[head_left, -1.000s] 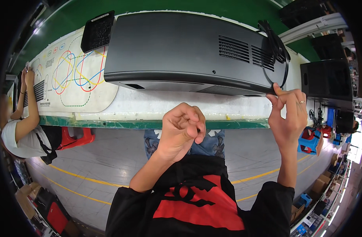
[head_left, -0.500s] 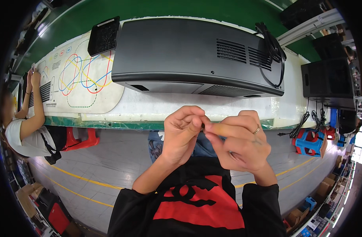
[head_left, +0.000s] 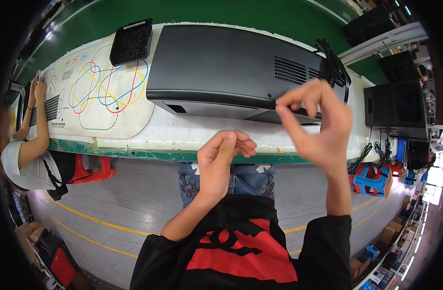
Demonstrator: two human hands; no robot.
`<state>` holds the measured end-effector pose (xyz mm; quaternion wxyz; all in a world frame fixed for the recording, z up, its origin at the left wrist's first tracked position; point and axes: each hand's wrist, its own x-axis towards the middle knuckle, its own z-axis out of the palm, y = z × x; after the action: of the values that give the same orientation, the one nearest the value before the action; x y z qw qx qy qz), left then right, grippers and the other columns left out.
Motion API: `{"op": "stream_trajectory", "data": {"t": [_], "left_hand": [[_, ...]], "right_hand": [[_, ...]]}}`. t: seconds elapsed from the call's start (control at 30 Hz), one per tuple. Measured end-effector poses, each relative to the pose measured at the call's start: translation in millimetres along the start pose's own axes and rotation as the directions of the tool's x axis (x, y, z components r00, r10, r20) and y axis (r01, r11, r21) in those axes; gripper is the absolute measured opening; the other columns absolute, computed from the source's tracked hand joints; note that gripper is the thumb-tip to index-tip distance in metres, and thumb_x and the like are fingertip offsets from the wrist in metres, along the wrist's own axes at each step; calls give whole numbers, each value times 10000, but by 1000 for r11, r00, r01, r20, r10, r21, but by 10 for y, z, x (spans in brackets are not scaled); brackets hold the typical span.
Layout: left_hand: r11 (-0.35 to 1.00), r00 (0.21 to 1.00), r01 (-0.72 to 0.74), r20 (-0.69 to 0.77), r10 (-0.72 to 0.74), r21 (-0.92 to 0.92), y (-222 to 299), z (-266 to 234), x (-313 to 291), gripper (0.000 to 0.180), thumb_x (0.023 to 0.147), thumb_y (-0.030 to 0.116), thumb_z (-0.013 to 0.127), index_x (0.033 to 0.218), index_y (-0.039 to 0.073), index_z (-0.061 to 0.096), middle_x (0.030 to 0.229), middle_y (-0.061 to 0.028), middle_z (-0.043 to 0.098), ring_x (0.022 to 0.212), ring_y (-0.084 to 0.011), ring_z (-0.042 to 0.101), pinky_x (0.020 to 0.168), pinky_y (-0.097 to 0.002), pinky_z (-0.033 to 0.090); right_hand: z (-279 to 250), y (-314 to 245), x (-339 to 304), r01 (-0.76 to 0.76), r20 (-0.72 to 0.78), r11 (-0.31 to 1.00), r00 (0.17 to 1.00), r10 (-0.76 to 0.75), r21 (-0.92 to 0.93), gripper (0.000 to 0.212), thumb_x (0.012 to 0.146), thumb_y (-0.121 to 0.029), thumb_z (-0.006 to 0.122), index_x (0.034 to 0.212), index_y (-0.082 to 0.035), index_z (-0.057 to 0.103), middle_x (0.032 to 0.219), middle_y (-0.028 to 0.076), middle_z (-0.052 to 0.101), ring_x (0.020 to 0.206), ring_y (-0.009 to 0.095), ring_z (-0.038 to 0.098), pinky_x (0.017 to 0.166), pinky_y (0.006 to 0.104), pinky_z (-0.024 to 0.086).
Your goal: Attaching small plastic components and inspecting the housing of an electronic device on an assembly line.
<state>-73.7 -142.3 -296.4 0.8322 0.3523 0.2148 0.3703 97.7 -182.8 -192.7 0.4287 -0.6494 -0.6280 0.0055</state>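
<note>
Both forearms are raised from the lower edge of the frame, in black sleeves. The left hand is held at the centre, fingers loosely curled inward, nothing seen in its grip. The right hand is lifted higher, right of centre, thumb and forefinger pinched together, the other fingers arched above.

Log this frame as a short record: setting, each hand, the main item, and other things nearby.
setting: long workbench with a green edge, seen from above
left hand: loosely curled in the air before the bench edge, nothing seen in it
right hand: raised, thumb and forefinger pinched; any item there is too small to tell
main item: large dark grey panel with vent slots, lying flat
nearby: black cable bundle, black tray, white board with coloured loops, another person's arm
</note>
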Motion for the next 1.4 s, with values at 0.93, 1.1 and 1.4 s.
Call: {"op": "stream_trajectory", "data": {"t": [0.93, 1.1, 1.4], "left_hand": [[995, 971, -14, -236, 36, 94, 145, -834, -204, 287, 978, 211, 455, 905, -28, 596, 731, -91, 592, 714, -179, 575, 725, -313, 468], [995, 956, -13, -289, 43, 104, 204, -1016, -149, 278, 983, 222, 435, 897, -8, 565, 721, -77, 565, 724, -186, 564, 706, -318, 459], [831, 915, -306, -99, 392, 465, 568, -1246, 652, 422, 1013, 324, 375, 1251, -9, 478, 1219, -122, 524, 1141, -187, 495, 913, -336, 405]], "right_hand": [[-8, -159, 782, 36, 600, 950, 782, 167, -311, 255, 626, 92, 618, 753, -1, 417, 636, 138, 535, 616, 277, 579, 544, 340, 436], [24, -73, 840, 68, 548, 889, 808, 217, -452, 358, 610, 40, 691, 845, -34, 432, 777, 107, 534, 794, 279, 556, 627, 371, 443], [-75, 48, 897, -104, 579, 898, 732, 359, -427, 397, 574, -71, 780, 817, -46, 466, 771, 79, 525, 780, 257, 527, 642, 366, 439]]}}
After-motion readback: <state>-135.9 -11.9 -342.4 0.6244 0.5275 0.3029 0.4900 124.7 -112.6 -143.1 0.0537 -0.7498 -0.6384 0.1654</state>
